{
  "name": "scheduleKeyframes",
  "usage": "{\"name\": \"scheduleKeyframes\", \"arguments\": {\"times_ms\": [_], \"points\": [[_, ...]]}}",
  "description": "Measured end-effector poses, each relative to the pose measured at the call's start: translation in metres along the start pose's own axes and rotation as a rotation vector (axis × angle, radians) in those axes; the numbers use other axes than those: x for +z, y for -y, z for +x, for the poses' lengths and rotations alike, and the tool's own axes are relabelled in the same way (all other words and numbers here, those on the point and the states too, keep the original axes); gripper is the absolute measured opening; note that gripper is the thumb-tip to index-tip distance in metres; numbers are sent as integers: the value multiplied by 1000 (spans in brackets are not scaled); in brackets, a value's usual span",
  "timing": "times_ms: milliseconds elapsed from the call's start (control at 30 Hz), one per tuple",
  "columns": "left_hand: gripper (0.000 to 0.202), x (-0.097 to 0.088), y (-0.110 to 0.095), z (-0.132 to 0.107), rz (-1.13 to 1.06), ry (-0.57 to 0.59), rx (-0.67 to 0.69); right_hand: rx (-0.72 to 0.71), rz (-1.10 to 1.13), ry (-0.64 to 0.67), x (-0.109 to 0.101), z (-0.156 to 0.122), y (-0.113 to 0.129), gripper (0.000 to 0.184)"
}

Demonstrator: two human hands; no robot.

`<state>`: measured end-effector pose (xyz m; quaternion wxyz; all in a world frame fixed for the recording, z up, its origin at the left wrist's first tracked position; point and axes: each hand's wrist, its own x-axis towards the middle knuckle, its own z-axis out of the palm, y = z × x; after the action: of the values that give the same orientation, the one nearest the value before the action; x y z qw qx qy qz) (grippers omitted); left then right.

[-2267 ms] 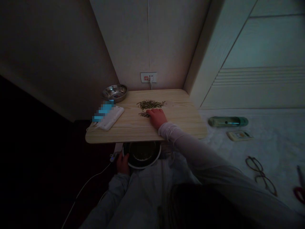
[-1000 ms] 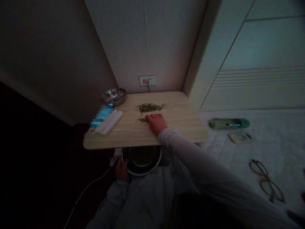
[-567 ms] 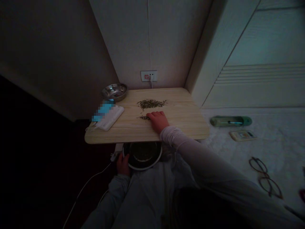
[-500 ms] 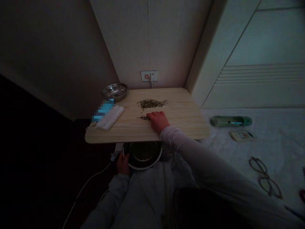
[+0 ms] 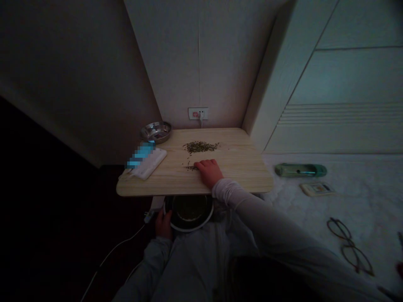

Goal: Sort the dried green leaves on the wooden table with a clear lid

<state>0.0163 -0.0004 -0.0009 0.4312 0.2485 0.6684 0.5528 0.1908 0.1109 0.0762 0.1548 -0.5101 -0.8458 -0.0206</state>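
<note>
My right hand (image 5: 208,171) lies palm down on a light wooden table (image 5: 239,167), fingers together and curled over a small clump of dark green beans (image 5: 190,167). A larger pile of the same beans (image 5: 200,147) lies farther back on the table. My left hand (image 5: 163,225) grips the rim of a round bowl (image 5: 189,212) held just under the table's near edge; it has dark contents.
A steel dish (image 5: 156,132) sits at the table's back left corner, with a white box (image 5: 149,162) beside it. A wall socket (image 5: 198,113) is behind. On the white bedding to the right lie a green bottle (image 5: 300,170), a small card (image 5: 316,188) and glasses (image 5: 349,246).
My right hand has slid a small clump of beans toward the table's near edge, away from the big pile. The left hand keeps holding the bowl under the edge.
</note>
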Motion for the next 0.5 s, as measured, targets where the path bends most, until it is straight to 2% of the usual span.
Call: {"name": "scheduleKeyframes", "arguments": {"times_ms": [133, 200, 333, 500], "points": [[34, 1, -9, -5, -6, -21, 26, -7, 4, 2, 0, -2, 2, 31], [31, 1, -9, -5, 24, -2, 52, -12, 5, -13, 1, -2, 2, 30], [25, 1, -8, -4, 45, -50, 82, -31, 12, -34, 2, -4, 4, 29], [19, 1, -9, -8, 91, -44, 119, -41, 31, -25, 0, -7, 7, 29]]}}
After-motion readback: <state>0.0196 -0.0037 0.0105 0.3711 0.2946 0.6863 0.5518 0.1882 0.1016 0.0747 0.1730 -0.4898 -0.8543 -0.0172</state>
